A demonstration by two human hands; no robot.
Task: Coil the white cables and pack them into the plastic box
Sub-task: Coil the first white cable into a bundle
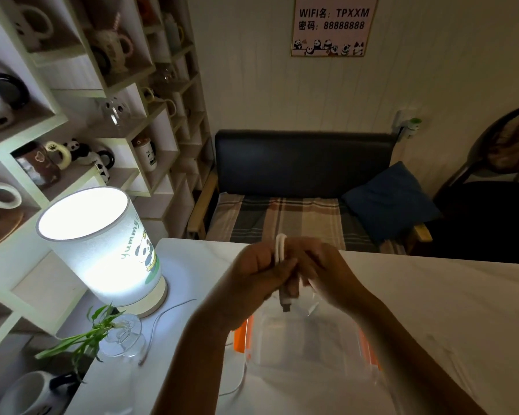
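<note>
Above the white table both my hands meet around a folded white cable [280,246]. My left hand [259,272] grips the bundle, whose looped end sticks up above the fingers. My right hand [327,272] pinches the cable from the other side. The cable's plug [286,301] hangs down below the hands. Beneath them stands a clear plastic box [306,339] with orange side latches [241,336]; my forearms cover part of it. Another white cable [237,384] curves on the table at the box's left.
A lit cylindrical lamp [108,250] stands at the table's left, its thin cord [162,319] trailing toward me. A glass vase with a green plant [117,333] sits in front of it. Shelves of mugs fill the left wall; a bench with a blue cushion [393,202] lies beyond the table.
</note>
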